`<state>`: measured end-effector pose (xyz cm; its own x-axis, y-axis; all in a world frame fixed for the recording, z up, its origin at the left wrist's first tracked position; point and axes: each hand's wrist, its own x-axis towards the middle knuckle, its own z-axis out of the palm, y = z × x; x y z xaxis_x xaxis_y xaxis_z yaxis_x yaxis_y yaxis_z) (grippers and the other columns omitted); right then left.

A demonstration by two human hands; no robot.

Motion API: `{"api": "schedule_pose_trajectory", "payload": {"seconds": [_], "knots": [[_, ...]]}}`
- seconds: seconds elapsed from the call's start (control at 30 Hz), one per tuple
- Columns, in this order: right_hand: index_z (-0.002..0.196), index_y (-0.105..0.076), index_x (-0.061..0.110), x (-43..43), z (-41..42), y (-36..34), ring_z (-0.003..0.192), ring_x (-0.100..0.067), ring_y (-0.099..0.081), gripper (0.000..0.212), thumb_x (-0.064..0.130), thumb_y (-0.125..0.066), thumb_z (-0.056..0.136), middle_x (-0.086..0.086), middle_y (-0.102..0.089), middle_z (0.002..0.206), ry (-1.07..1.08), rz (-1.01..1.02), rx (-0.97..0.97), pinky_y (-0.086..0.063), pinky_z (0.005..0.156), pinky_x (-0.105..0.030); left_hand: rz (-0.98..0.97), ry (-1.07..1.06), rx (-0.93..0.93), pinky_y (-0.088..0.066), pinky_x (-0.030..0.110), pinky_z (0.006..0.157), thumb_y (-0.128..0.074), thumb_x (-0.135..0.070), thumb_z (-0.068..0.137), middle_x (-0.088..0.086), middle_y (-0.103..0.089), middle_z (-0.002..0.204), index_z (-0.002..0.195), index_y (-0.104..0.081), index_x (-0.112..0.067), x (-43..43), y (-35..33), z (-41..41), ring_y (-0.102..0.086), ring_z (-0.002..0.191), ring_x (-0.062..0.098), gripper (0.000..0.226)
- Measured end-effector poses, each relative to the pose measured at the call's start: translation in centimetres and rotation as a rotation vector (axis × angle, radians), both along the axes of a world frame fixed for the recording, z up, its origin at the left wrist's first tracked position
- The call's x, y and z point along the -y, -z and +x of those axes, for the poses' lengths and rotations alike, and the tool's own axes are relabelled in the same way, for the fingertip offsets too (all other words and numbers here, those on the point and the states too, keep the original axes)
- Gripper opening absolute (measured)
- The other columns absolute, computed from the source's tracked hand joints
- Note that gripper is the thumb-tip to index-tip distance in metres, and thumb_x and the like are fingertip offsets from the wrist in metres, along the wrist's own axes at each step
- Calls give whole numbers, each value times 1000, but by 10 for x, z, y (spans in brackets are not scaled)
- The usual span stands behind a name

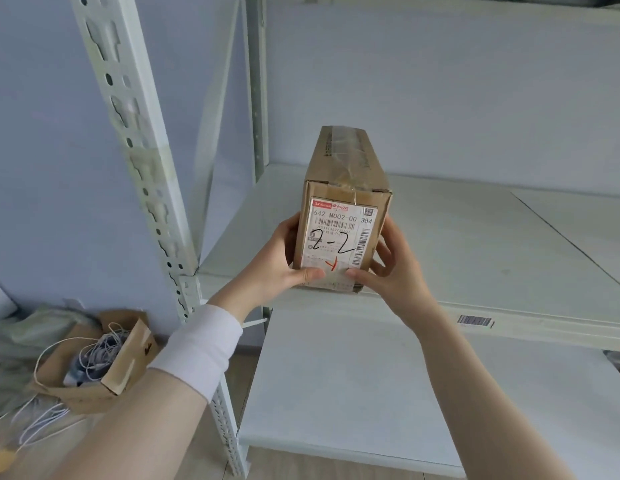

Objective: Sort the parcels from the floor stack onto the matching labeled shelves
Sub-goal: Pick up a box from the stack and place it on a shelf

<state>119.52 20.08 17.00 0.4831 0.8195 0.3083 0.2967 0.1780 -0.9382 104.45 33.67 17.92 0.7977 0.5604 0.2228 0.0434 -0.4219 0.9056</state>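
Cardboard box (343, 209) marked "2-2" sits on white shelf (475, 237); left hand (281, 268) and right hand (395, 268) grip its near end.

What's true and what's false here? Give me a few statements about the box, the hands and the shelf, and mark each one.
1. Both the left hand and the right hand hold the cardboard box at its near end. True.
2. The handwriting on the label reads 3-1. False: it reads 2-2.
3. A barcode sticker sits on the front edge of the shelf, right of the box. True.
4. The paper bag on the floor is empty. False: it holds white cords.
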Motion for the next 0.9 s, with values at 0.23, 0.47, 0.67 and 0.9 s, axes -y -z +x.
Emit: {"api": "schedule_pose_trajectory", "payload": {"seconds": [0.23,0.47,0.67,0.9], "knots": [[147,-23,13,-23,3,22,136,-12,-38,97,-16,-72,69,7,-44,142,65,-23,16,-39,108,-47,-21,48,-19,-41,16,101,-76,-4,72,-29,-43,120,143,-20,-17,-32,25,8,-45,120,-3,91],[144,-28,14,-27,9,21,135,-11,-39,93,-17,-72,68,4,-44,142,46,-52,-7,-42,106,-39,16,64,-27,-35,22,108,-76,-5,74,-25,-40,126,145,-17,-20,-40,27,9,-39,128,1,93],[145,-30,16,-22,8,28,135,-12,-39,93,-3,-78,67,5,-41,146,102,-89,-32,-43,105,-40,-28,83,-50,-27,32,116,-83,-24,66,-3,-28,153,149,-13,-15,-52,31,3,-27,141,9,109],[134,-46,9,-31,2,34,124,-10,-51,68,-6,-73,74,-1,-59,128,181,-59,-72,-51,97,-34,-40,38,-15,-37,24,109,-73,0,76,-7,-47,137,142,-29,-13,-49,33,11,-43,130,5,81]]}}
